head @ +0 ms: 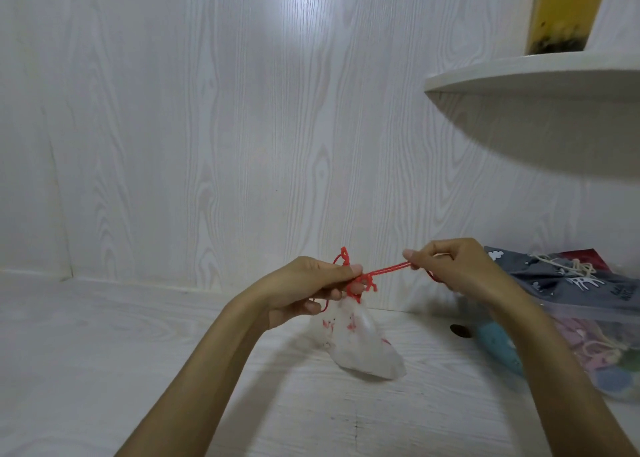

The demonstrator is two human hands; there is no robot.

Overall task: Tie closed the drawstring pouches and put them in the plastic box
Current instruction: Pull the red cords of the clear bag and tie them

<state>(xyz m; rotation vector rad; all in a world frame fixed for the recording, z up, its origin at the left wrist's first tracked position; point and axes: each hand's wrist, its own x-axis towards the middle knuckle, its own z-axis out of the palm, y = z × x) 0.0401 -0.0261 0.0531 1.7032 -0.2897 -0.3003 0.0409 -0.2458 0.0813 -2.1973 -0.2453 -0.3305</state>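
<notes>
Left hand (311, 285): raised above the white tabletop (104, 370), thumb and fingers pinched together on the gathered neck of the white pouch (360, 346). Red loops of the drawstring (388, 269) bunch at the fingertips, some standing above the thumb, some hanging just right of it.

White pouch: hangs from that pinch, long axis running down and slightly right. Its lower corner is at or near the tabletop; cannot tell if it touches. Thin pale fabric with small red marks.

Drawstring: one doubled strand runs nearly level from the neck rightward to the right hand, looking taut. The pull line lies across the pouch's long axis, so the neck is the pivot and the left hand is the anchor nearer the pouch.

Right hand (453, 266): same height, well right of the neck, fingers curled with thumb and forefinger clamped on the strand's far end; a bit of red shows below the knuckles.

Judgement: tying is under way, not finished. The next pull should likely go further right while the left pinch holds.

Far right: plastic box (588, 314), near the right forearm, already holding a grey pouch (554, 283) with cream cord on top.
</notes>
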